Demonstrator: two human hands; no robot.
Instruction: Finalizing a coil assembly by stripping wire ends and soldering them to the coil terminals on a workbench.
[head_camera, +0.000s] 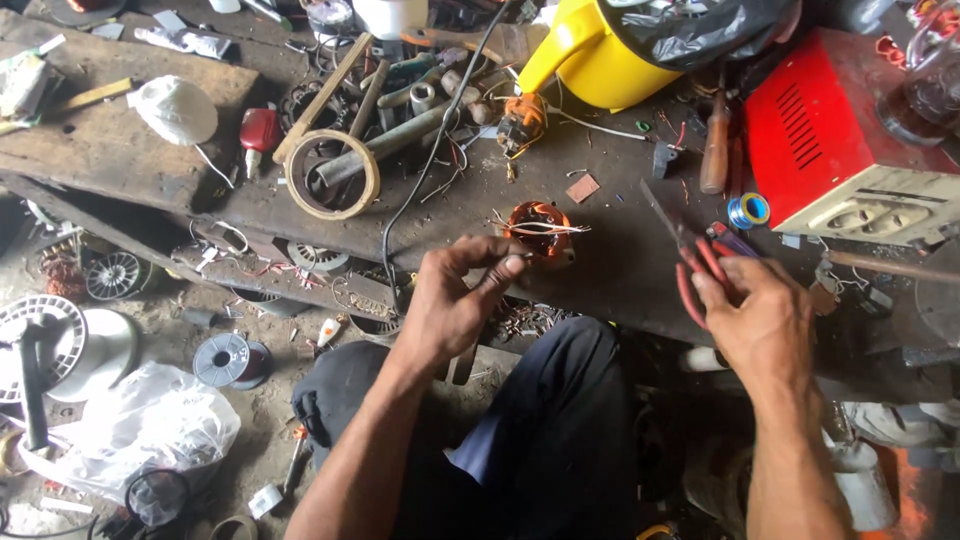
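Observation:
A small copper-wound motor stator (538, 228) with loose wire ends sits on the dark workbench (620, 270). My left hand (455, 295) is just in front of it, thumb and forefinger pinching a thin wire end that leads from the stator. My right hand (760, 320) grips red-handled pliers (690, 262), whose thin jaws point up and left, apart from the stator. My legs in dark trousers show below the bench edge.
A red metal box (830, 140) stands at the right, a yellow jug (590, 60) behind. A tape roll (332, 172), metal tubes, a screwdriver (714, 150) and a solder spool (748, 210) litter the bench. Fan parts, wire spools and a plastic bag lie on the floor at left.

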